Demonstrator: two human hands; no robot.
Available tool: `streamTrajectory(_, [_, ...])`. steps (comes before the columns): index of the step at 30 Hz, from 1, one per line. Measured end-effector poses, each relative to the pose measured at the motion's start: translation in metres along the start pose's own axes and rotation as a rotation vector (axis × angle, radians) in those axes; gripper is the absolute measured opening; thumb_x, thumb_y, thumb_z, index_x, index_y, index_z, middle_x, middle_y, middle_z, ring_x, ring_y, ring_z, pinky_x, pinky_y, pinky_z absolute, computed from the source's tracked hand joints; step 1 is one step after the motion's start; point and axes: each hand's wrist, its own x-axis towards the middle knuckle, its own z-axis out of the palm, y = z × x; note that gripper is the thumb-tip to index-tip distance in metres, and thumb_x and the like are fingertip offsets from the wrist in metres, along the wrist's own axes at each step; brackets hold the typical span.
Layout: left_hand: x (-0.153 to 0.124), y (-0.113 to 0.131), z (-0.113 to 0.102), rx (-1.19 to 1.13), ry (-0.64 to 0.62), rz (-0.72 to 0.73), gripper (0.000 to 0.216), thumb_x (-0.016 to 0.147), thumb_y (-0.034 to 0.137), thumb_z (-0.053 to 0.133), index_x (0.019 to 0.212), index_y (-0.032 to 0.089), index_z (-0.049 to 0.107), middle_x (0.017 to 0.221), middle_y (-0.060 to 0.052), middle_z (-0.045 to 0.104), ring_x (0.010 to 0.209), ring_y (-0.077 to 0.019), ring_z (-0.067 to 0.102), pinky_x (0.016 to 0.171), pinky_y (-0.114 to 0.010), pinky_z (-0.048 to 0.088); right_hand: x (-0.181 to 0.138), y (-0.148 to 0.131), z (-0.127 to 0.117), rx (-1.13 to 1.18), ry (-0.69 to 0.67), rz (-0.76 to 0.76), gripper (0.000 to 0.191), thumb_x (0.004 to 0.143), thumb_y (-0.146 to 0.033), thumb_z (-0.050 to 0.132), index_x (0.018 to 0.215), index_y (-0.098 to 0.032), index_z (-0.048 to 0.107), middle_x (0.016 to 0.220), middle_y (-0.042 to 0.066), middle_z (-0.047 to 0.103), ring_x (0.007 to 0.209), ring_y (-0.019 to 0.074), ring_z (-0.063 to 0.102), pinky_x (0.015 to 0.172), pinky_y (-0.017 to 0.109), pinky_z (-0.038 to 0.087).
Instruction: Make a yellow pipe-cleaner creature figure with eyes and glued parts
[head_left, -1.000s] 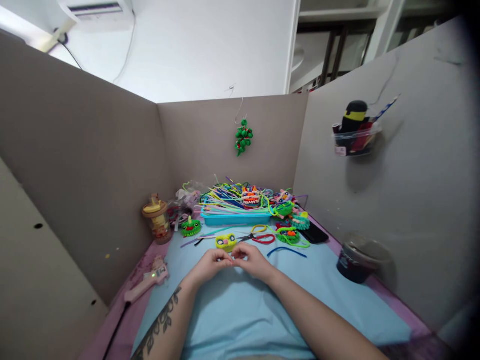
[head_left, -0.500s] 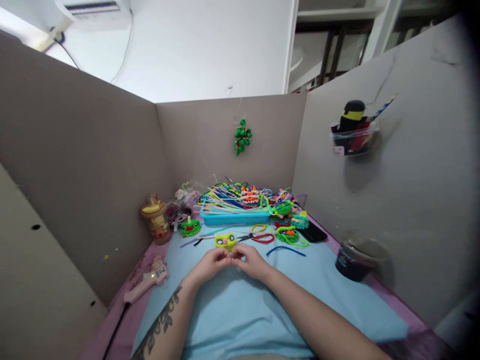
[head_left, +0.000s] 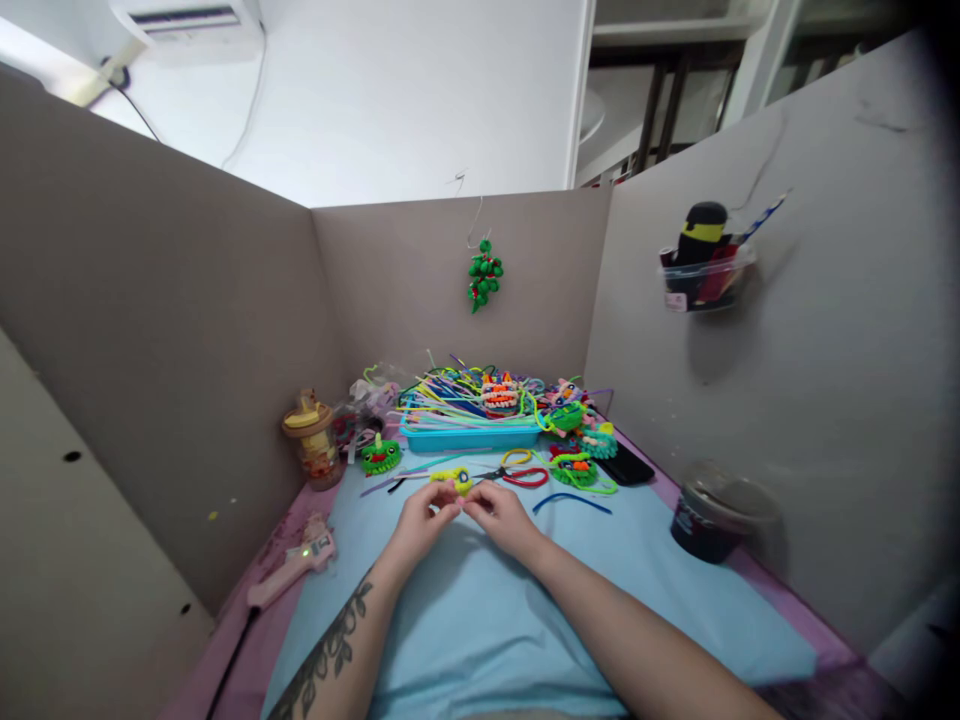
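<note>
My left hand (head_left: 424, 520) and my right hand (head_left: 504, 515) meet at the fingertips over the blue cloth (head_left: 480, 620). Both are closed in a pinch around something tiny, perhaps pinkish, that I cannot make out. Just behind the fingers lies a yellow fuzzy piece with blue-rimmed eyes (head_left: 459, 478), partly covered by my left hand. Scissors (head_left: 517, 475) with red and yellow handles rest beyond my right hand. To its right is a short dark blue pipe cleaner (head_left: 574, 499).
A blue tray (head_left: 472, 438) heaped with pipe cleaners stands at the back. Green fuzzy figures (head_left: 381, 456) lie around it. At left are a pink glue gun (head_left: 289, 575) and a cup (head_left: 315, 445); at right, a phone (head_left: 626, 465) and a dark tub (head_left: 705, 520).
My left hand has shifted slightly up and its fingers have spread a little, now covering more of the yellow piece. My right hand has tilted slightly, staying in nearly the same place.
</note>
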Motion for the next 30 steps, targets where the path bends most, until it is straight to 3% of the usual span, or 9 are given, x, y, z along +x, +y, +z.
streamTrajectory(7, [-0.002, 0.001, 0.003, 0.091, 0.065, -0.009, 0.022, 0.072, 0.034, 0.063, 0.085, 0.016, 0.069, 0.080, -0.006, 0.069, 0.073, -0.0168, 0.061, 0.064, -0.024, 0.046, -0.002, -0.003, 0.002, 0.047, -0.025, -0.006, 0.011, 0.081, -0.019, 0.054, 0.072, -0.017, 0.060, 0.070, 0.000, 0.056, 0.066, 0.0124, 0.051, 0.061, 0.022, 0.038])
streamTrajectory(19, [-0.002, 0.005, 0.005, 0.159, 0.021, 0.065, 0.015, 0.077, 0.026, 0.056, 0.081, 0.017, 0.067, 0.080, -0.005, 0.069, 0.075, -0.0162, 0.060, 0.070, -0.025, 0.045, -0.001, 0.004, 0.000, -0.053, -0.033, -0.083, 0.004, 0.081, -0.018, 0.054, 0.078, -0.018, 0.056, 0.074, 0.001, 0.055, 0.068, 0.0132, 0.050, 0.062, 0.023, 0.039])
streamTrajectory(30, [-0.004, 0.001, 0.005, 0.202, -0.063, 0.090, 0.017, 0.079, 0.020, 0.048, 0.074, 0.016, 0.064, 0.072, -0.004, 0.064, 0.071, -0.0148, 0.055, 0.067, -0.023, 0.042, -0.001, 0.000, -0.010, -0.256, -0.082, -0.289, 0.012, 0.084, -0.014, 0.049, 0.086, -0.019, 0.059, 0.081, 0.005, 0.058, 0.080, 0.0165, 0.053, 0.071, 0.027, 0.041])
